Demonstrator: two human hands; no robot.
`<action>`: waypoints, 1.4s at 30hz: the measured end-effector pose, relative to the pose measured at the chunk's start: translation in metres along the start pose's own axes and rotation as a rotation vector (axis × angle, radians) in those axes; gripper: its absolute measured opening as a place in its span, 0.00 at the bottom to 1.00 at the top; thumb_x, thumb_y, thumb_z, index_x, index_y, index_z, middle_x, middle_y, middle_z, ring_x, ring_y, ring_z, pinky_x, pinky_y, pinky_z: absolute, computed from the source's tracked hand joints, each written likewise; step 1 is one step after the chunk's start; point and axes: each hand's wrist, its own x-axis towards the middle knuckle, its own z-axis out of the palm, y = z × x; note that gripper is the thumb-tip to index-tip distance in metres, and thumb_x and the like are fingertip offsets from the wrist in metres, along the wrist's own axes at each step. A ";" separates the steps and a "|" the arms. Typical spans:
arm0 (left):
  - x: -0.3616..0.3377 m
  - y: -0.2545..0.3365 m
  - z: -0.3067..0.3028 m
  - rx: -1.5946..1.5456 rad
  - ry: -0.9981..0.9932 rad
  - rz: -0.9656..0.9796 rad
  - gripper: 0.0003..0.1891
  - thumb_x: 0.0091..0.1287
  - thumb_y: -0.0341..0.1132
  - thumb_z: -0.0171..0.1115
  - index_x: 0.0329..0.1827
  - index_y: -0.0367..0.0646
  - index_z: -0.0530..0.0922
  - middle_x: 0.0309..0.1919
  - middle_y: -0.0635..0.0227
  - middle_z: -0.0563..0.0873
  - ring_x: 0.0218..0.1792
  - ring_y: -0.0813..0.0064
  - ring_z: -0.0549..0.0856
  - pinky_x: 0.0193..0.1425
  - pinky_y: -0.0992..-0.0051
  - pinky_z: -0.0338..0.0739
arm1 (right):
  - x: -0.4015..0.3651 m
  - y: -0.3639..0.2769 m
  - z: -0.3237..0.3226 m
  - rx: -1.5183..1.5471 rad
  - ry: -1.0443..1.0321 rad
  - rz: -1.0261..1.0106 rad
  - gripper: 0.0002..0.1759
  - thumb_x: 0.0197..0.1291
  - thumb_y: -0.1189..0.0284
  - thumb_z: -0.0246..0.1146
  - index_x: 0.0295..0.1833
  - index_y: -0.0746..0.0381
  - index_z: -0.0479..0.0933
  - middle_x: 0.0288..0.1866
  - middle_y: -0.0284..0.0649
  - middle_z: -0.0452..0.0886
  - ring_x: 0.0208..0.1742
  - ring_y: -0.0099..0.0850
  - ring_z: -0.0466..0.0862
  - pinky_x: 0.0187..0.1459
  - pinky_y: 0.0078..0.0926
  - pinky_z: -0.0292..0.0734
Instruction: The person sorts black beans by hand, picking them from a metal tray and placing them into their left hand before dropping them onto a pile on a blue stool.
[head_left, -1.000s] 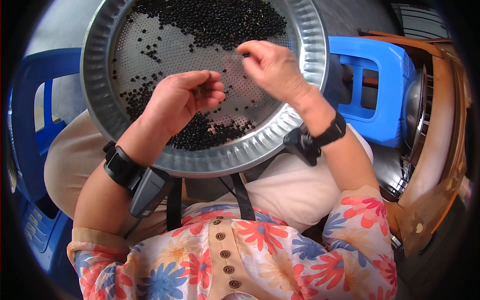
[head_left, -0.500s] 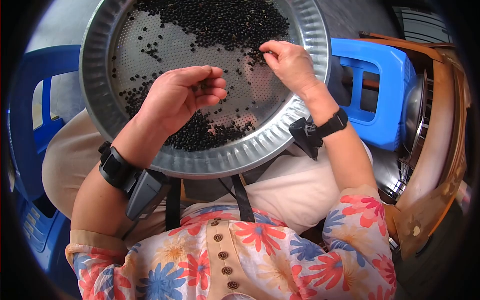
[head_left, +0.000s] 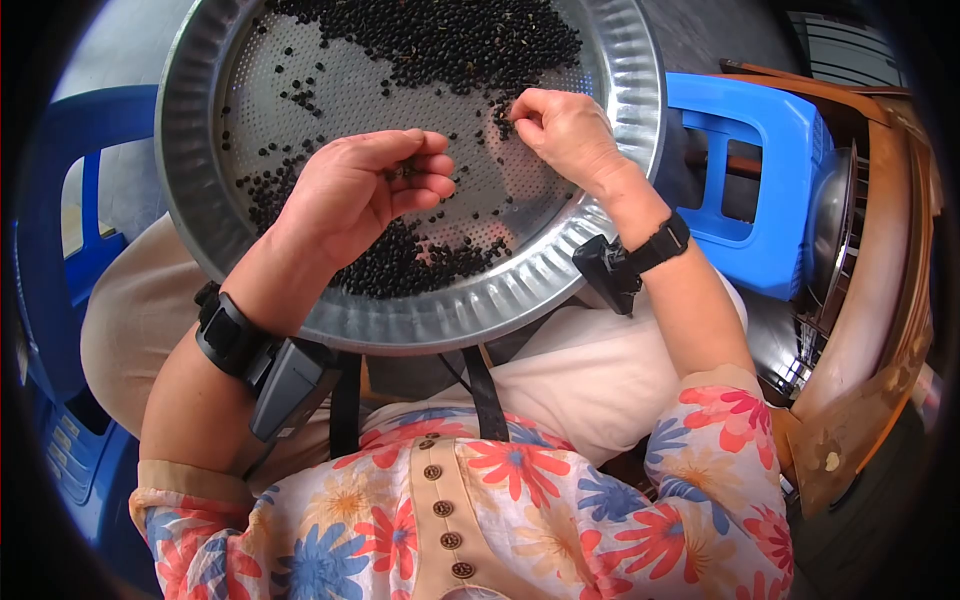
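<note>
We cup our left hand (head_left: 360, 195), fingers curled round a few dark bits (head_left: 400, 172), over the sieve tray (head_left: 190, 190); our right hand (head_left: 565, 130) pinches shut at the black beans (head_left: 450, 40).

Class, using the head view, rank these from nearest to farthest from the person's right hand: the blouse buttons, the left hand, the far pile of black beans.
1. The far pile of black beans, at the far side of the tray; the right hand is at its edge.
2. The left hand, over the tray's middle, leftward.
3. The blouse buttons, below, off the tray.
</note>
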 end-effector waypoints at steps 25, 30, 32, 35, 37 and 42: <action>-0.002 -0.004 -0.002 0.007 0.006 -0.021 0.12 0.70 0.32 0.47 0.44 0.30 0.76 0.33 0.60 0.83 0.31 0.74 0.84 0.35 0.81 0.81 | 0.009 -0.012 -0.008 0.175 -0.027 0.139 0.08 0.52 0.69 0.57 0.30 0.60 0.79 0.27 0.42 0.81 0.31 0.38 0.81 0.37 0.32 0.76; 0.000 -0.007 -0.001 0.012 0.012 -0.038 0.13 0.70 0.32 0.48 0.44 0.30 0.76 0.33 0.60 0.83 0.32 0.74 0.84 0.35 0.80 0.81 | 0.011 -0.008 -0.013 0.416 -0.025 0.173 0.09 0.53 0.69 0.60 0.30 0.64 0.79 0.23 0.40 0.80 0.25 0.27 0.80 0.32 0.24 0.75; 0.000 -0.009 -0.001 0.008 0.013 -0.041 0.13 0.70 0.32 0.48 0.44 0.30 0.76 0.33 0.60 0.83 0.32 0.74 0.84 0.36 0.80 0.81 | 0.008 -0.014 -0.016 0.655 -0.123 0.283 0.08 0.53 0.70 0.60 0.31 0.65 0.79 0.23 0.39 0.81 0.25 0.25 0.79 0.31 0.23 0.74; 0.000 -0.010 0.002 0.011 0.065 -0.048 0.13 0.70 0.33 0.48 0.44 0.30 0.75 0.34 0.60 0.83 0.32 0.73 0.84 0.36 0.79 0.81 | 0.002 -0.031 -0.020 0.799 -0.183 0.223 0.07 0.54 0.72 0.59 0.34 0.64 0.79 0.24 0.40 0.81 0.25 0.23 0.79 0.30 0.22 0.74; 0.003 -0.014 0.000 -0.042 0.041 -0.060 0.13 0.70 0.33 0.47 0.44 0.30 0.75 0.34 0.59 0.83 0.33 0.72 0.84 0.37 0.78 0.81 | -0.007 -0.052 -0.014 0.717 -0.170 0.067 0.07 0.54 0.71 0.59 0.35 0.63 0.79 0.25 0.40 0.81 0.26 0.26 0.80 0.30 0.23 0.75; 0.006 -0.025 -0.007 -0.085 0.018 -0.070 0.14 0.70 0.33 0.46 0.43 0.30 0.76 0.33 0.60 0.83 0.32 0.71 0.84 0.37 0.77 0.81 | -0.028 -0.083 -0.005 0.280 -0.083 -0.278 0.10 0.55 0.65 0.58 0.32 0.59 0.79 0.28 0.43 0.81 0.30 0.42 0.81 0.34 0.33 0.76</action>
